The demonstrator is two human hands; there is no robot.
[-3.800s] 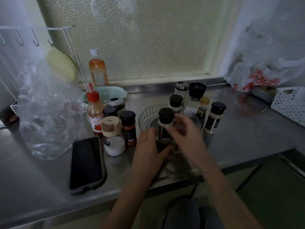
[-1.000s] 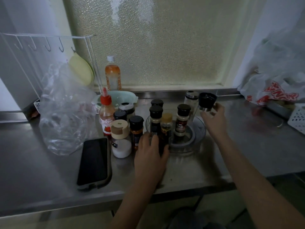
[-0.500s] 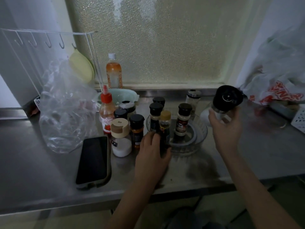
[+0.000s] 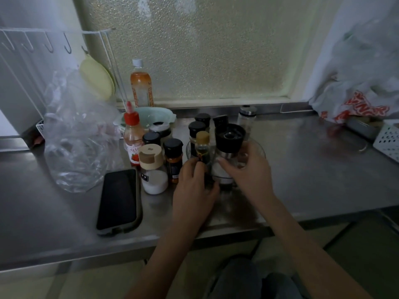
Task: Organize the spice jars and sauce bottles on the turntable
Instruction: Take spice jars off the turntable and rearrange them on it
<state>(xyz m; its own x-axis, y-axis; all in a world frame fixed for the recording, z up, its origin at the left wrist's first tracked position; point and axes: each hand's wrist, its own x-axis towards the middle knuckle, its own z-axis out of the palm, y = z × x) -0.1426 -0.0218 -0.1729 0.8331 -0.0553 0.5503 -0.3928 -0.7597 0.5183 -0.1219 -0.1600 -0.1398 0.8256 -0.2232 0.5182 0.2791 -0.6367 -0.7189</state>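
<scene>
A clear round turntable (image 4: 258, 147) sits mid-counter with several black-capped spice jars (image 4: 196, 128) and a small tan-capped bottle (image 4: 202, 145) on it. My right hand (image 4: 248, 169) holds a large black-topped grinder (image 4: 229, 143) at the turntable's front. My left hand (image 4: 194, 186) rests on the turntable's near-left rim, fingers by the tan-capped bottle's base. Left of the turntable stand a red-capped sauce bottle (image 4: 132, 141), a beige-lidded salt jar (image 4: 152, 169), an orange spice jar (image 4: 173, 160) and further black-capped jars (image 4: 151, 138). A steel-capped shaker (image 4: 246, 117) stands behind.
A phone (image 4: 118, 201) lies flat near the front edge at left. A crumpled clear plastic bag (image 4: 75, 137), a wire rack (image 4: 54, 39) and a tall orange drink bottle (image 4: 141, 85) stand at back left. A white bag (image 4: 356, 93) and a white basket (image 4: 388, 139) are at right.
My right hand picked the black-topped grinder up from behind the turntable, lifted it to the right, and has brought it down onto the turntable's front. My left hand stayed at the rim.
</scene>
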